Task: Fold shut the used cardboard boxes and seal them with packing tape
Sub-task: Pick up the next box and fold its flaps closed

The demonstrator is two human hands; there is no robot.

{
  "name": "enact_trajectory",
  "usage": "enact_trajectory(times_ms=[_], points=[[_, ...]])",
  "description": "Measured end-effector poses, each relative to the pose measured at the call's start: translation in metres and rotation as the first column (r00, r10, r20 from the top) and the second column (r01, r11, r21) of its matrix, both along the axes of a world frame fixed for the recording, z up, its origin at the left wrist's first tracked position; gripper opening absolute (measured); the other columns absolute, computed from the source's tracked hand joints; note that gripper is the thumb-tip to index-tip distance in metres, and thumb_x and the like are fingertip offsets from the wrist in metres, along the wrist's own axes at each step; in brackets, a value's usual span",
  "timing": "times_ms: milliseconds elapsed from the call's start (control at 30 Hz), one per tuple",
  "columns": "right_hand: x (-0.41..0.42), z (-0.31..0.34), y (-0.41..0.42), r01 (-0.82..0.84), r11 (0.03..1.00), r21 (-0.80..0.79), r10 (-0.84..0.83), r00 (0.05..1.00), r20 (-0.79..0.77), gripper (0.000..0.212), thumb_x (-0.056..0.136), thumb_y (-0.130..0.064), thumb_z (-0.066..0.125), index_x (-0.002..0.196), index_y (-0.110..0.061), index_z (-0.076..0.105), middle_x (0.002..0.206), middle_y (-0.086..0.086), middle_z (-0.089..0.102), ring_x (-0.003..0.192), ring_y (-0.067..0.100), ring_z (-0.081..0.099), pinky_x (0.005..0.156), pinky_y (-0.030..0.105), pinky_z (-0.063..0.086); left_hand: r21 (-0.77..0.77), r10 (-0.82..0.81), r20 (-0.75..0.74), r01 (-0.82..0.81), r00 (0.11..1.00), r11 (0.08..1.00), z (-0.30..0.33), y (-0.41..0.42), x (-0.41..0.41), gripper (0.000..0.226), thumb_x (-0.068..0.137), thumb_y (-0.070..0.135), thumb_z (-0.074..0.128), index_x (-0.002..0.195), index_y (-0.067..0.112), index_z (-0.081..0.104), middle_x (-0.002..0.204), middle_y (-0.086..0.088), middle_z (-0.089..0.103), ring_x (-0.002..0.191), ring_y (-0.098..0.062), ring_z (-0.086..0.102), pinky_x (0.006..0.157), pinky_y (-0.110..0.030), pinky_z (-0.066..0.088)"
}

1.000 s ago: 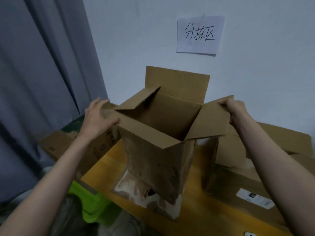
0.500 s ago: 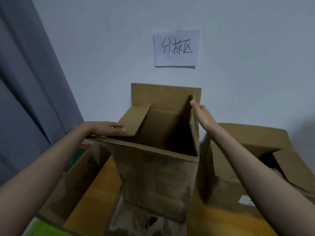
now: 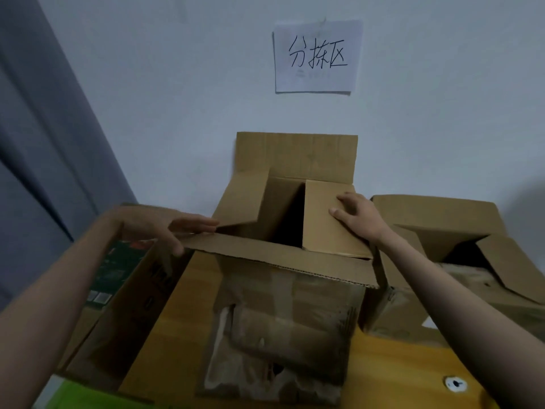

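1. The cardboard box (image 3: 283,320) stands upright in the middle of the wooden table (image 3: 392,367), close to the wall, its top not yet closed.
2. Its back flap (image 3: 296,153) stands straight up, and its front flap (image 3: 277,258) hangs forward over the worn, stained front side.
3. The right side flap (image 3: 330,222) is folded in nearly flat over the opening; the left side flap (image 3: 241,202) slopes inward, with a dark gap between the two.
4. The right hand (image 3: 358,214) presses flat on the right side flap, fingers spread and straight.
5. The left hand (image 3: 165,224) is at the box's left corner, straight fingers touching the left side flap's edge, thumb down beside the front flap.
6. A second box (image 3: 460,261) with open flaps sits just right of it.
7. A printed box (image 3: 124,290) lies at the left.
8. A paper sign (image 3: 317,56) with handwriting hangs on the wall (image 3: 177,98); a grey curtain (image 3: 38,143) is at the far left.
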State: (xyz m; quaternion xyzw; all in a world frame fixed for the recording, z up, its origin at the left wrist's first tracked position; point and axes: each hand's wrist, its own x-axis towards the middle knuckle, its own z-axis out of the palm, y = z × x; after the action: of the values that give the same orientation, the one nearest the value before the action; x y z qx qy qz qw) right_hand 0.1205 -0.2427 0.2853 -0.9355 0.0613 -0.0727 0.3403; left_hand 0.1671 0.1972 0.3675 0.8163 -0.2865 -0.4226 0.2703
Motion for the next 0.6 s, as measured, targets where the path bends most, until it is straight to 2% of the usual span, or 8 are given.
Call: enact_trajectory(times_ms=[100,200,233,300,367,467,533,600], points=[[0.000,-0.009,0.006,0.005,0.999,0.041,-0.004,0.999,-0.034,0.058,0.097,-0.041,0.063,0.147,-0.015,0.049,0.157,0.007,0.039,0.144,0.027,0.036,0.120,0.045,0.029,-0.099,0.150,0.106,-0.140,0.983,0.985,-0.027,-0.005,0.011,0.090,0.053,0.060,0.090,0.132,0.064,0.048,0.151,0.029,0.039,0.145,-0.002,0.031,0.121,-0.043,0.030],[-0.001,-0.021,0.009,0.036,0.999,0.030,-0.035,0.998,-0.048,0.055,0.098,-0.036,0.062,0.147,-0.015,0.048,0.160,0.007,0.036,0.147,0.026,0.033,0.122,0.044,0.026,-0.013,0.107,0.128,-0.106,0.986,0.994,-0.050,-0.008,0.022,0.092,0.055,0.063,0.089,0.134,0.067,0.042,0.157,0.027,0.027,0.150,-0.009,0.020,0.121,-0.045,0.028],[-0.003,-0.025,0.008,0.055,0.998,0.027,-0.054,0.998,-0.036,0.054,0.099,-0.035,0.061,0.147,-0.014,0.048,0.160,0.008,0.035,0.148,0.026,0.032,0.122,0.042,0.025,0.040,0.078,0.107,-0.082,0.991,0.996,-0.057,-0.012,0.024,0.095,0.057,0.059,0.091,0.137,0.064,0.040,0.156,0.027,0.023,0.151,-0.012,0.017,0.118,-0.041,0.033],[-0.007,-0.031,0.004,0.083,0.996,0.019,-0.083,0.996,-0.017,0.052,0.101,-0.032,0.059,0.147,-0.012,0.048,0.161,0.009,0.035,0.148,0.025,0.032,0.122,0.041,0.024,0.142,0.059,0.075,-0.069,0.995,0.988,-0.071,-0.024,0.022,0.101,0.064,0.043,0.090,0.148,0.051,0.034,0.147,0.024,0.022,0.148,-0.016,0.018,0.097,-0.026,0.047],[-0.012,-0.035,-0.003,0.095,0.995,0.008,-0.095,0.995,-0.022,0.050,0.102,-0.031,0.057,0.147,-0.011,0.048,0.160,0.010,0.036,0.148,0.026,0.032,0.121,0.039,0.024,0.165,0.033,0.067,-0.043,0.997,0.985,-0.082,-0.034,0.020,0.105,0.064,0.038,0.089,0.151,0.046,0.029,0.145,0.022,0.020,0.145,-0.016,0.021,0.084,-0.019,0.051],[-0.019,-0.036,-0.017,0.140,0.990,0.021,-0.139,0.990,-0.031,0.050,0.101,-0.030,0.058,0.146,-0.010,0.050,0.158,0.010,0.039,0.146,0.027,0.037,0.118,0.039,0.027,0.078,-0.054,0.039,0.051,0.998,0.996,-0.095,-0.041,0.023,0.122,0.052,0.051,0.096,0.150,0.052,0.024,0.156,0.025,0.016,0.146,-0.010,0.020,0.114,-0.030,0.034],[-0.021,-0.038,-0.026,0.175,0.983,0.054,-0.173,0.984,-0.052,0.050,0.100,-0.029,0.061,0.146,-0.012,0.051,0.158,0.008,0.040,0.145,0.027,0.039,0.118,0.039,0.028,0.080,-0.111,0.038,0.107,0.993,0.991,-0.101,-0.043,0.024,0.124,0.054,0.051,0.095,0.153,0.051,0.021,0.155,0.027,0.018,0.144,-0.005,0.020,0.116,-0.026,0.026],[-0.025,-0.041,-0.034,0.199,0.974,0.110,-0.192,0.979,-0.076,0.049,0.099,-0.030,0.063,0.145,-0.016,0.053,0.158,0.004,0.041,0.144,0.026,0.040,0.119,0.042,0.031,0.051,-0.120,0.081,0.116,0.989,0.992,-0.104,-0.045,0.027,0.107,0.062,0.056,0.090,0.149,0.057,0.028,0.155,0.028,0.023,0.142,-0.003,0.025,0.115,-0.026,0.027]])
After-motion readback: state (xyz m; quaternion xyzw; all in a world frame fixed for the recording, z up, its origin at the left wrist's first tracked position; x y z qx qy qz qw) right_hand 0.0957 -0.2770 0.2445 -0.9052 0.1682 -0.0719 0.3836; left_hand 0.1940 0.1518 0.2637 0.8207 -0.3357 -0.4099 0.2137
